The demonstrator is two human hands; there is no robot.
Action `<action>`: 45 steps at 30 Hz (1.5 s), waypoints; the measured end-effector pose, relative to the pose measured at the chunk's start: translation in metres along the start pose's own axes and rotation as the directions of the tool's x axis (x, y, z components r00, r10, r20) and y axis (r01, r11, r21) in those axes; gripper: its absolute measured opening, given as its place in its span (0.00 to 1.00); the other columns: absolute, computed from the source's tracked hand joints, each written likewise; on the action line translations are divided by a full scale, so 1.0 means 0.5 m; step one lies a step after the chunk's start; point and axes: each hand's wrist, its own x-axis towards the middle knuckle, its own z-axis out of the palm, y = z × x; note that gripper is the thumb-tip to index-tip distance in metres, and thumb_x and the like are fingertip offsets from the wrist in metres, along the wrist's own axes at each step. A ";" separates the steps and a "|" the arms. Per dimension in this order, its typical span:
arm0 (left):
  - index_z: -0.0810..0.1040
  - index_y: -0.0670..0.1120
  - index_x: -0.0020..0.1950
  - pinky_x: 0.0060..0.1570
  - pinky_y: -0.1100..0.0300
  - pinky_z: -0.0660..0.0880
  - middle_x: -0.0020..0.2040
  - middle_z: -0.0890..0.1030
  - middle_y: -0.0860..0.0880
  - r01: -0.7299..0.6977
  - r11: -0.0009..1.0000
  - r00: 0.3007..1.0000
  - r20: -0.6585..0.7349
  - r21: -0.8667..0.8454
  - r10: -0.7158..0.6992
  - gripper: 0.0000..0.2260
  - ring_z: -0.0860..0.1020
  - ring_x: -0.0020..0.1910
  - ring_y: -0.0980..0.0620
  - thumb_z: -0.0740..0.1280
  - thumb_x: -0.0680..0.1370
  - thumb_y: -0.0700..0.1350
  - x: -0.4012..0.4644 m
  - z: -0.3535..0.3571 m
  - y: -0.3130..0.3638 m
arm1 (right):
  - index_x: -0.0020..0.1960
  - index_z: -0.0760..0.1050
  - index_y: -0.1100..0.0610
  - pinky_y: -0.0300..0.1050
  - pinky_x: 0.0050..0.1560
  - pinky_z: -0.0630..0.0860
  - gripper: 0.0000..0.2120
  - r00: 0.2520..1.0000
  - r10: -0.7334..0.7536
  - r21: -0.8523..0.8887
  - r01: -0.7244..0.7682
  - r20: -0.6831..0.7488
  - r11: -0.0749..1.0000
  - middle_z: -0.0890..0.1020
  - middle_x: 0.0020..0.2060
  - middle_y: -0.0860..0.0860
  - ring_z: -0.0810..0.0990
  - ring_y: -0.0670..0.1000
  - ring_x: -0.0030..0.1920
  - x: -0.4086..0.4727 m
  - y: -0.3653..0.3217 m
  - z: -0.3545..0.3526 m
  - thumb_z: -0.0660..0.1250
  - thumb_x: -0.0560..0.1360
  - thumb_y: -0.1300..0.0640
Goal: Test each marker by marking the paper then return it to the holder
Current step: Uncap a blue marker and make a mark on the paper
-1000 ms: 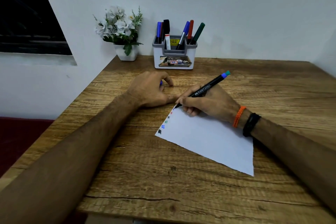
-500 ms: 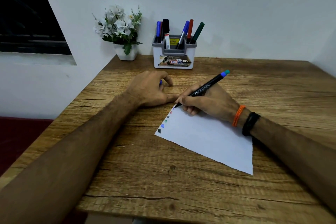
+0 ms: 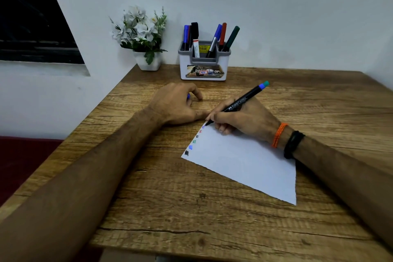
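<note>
**Six swatches down, one more being laid at the far corner**

Table (image 3: 276,229) carries everything; paper (image 3: 244,161) lies skewed on it, nothing pinning it but the heel of the writing hand. Advice: keep that heel planted, short light stroke, next patch just clear of the last one in the row of swatches (image 3: 194,141) down the left edge.

Holder (image 3: 204,66) sits at the back against the wall, well apart from the paper, with five markers standing in it, flower pot (image 3: 148,61) beside it.

Right hand (image 3: 244,120) grasps the black marker (image 3: 238,102) in a writing pinch, fingers curled tight near the tip, tip at the paper's top corner, barrel angled back and right.

Left hand (image 3: 174,104) rests on the wood just beside it, fingers curled round something small and blue (image 3: 188,96), probably the cap, mostly hidden. Keep it there so recapping is quick before the marker returns to the holder.
</note>
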 end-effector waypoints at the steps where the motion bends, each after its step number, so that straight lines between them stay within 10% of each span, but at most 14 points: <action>1: 0.77 0.56 0.54 0.37 0.61 0.66 0.36 0.79 0.54 0.004 1.000 1.000 0.000 0.001 -0.004 0.21 0.72 0.35 0.61 0.71 0.67 0.66 0.000 -0.001 0.001 | 0.43 0.84 0.62 0.39 0.33 0.80 0.04 1.000 0.002 0.011 -0.002 -0.001 1.000 0.85 0.32 0.57 0.82 0.49 0.30 0.001 0.000 0.000 0.70 0.73 0.66; 9: 0.78 0.53 0.55 0.36 0.62 0.66 0.39 0.79 0.52 0.048 0.994 0.998 0.038 -0.093 -0.044 0.16 0.73 0.36 0.58 0.68 0.72 0.60 -0.005 -0.017 0.010 | 0.46 0.81 0.65 0.37 0.30 0.76 0.04 0.999 -0.020 0.278 0.033 -0.051 0.960 0.83 0.36 0.60 0.79 0.48 0.30 -0.003 -0.020 -0.015 0.68 0.75 0.66; 18: 0.74 0.52 0.53 0.60 0.55 0.74 0.48 0.83 0.56 0.106 0.869 0.994 0.036 -0.483 -0.101 0.08 0.79 0.54 0.58 0.66 0.79 0.40 0.000 -0.028 0.006 | 0.43 0.80 0.58 0.37 0.30 0.74 0.05 0.981 0.021 0.344 0.047 -0.193 0.938 0.81 0.31 0.51 0.76 0.47 0.28 0.001 -0.032 -0.038 0.73 0.73 0.57; 32: 0.80 0.41 0.51 0.40 0.65 0.78 0.42 0.82 0.47 -0.036 0.676 0.999 -0.049 -0.736 0.000 0.08 0.79 0.35 0.59 0.69 0.75 0.32 -0.008 -0.036 0.025 | 0.56 0.82 0.57 0.38 0.32 0.73 0.18 0.996 0.067 0.479 -0.034 -0.052 0.877 0.86 0.49 0.57 0.78 0.48 0.31 0.010 -0.019 -0.058 0.55 0.79 0.56; 45: 0.79 0.38 0.54 0.37 0.63 0.79 0.37 0.84 0.51 -0.043 0.620 0.998 -0.064 -0.783 -0.011 0.08 0.80 0.34 0.57 0.69 0.75 0.38 -0.003 -0.029 0.019 | 0.52 0.84 0.57 0.35 0.28 0.72 0.08 0.984 0.031 0.397 0.041 -0.173 0.917 0.86 0.41 0.54 0.76 0.46 0.27 0.012 -0.013 -0.049 0.67 0.78 0.57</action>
